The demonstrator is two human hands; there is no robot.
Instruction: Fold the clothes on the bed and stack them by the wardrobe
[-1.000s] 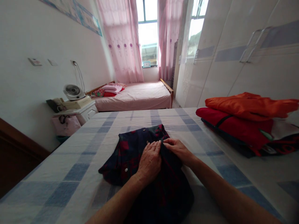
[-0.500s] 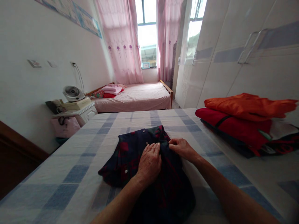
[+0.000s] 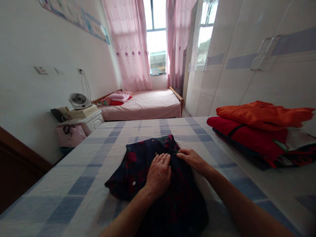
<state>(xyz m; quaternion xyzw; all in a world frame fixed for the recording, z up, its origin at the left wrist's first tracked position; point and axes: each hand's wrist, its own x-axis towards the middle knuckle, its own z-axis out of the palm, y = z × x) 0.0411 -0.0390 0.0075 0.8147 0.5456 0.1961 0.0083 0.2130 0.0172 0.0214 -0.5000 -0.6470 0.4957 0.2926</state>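
A dark plaid shirt point(image 3: 138, 164) in navy and dark red, with pale buttons down its front, lies partly folded on the checked bedspread point(image 3: 103, 171). My left hand point(image 3: 159, 171) rests flat on the middle of the shirt, fingers stretched out and lying together. At the upper right edge of the shirt, my right hand point(image 3: 191, 159) pinches the cloth between thumb and fingers. The fold under my left palm is hidden, and the lower part of the shirt runs out of view between my forearms.
To the right is a pile of folded clothes, with an orange garment point(image 3: 261, 113) on top of a red one point(image 3: 247, 133). White wardrobe doors point(image 3: 229, 85) stand behind it. A small fan point(image 3: 79, 100) sits on a bedside cabinet point(image 3: 91, 121) at left, near a second bed point(image 3: 153, 105).
My right hand has shifted slightly left along the shirt's edge, its fingers straighter than before. My left hand stays on the shirt. The view has tilted up a little.
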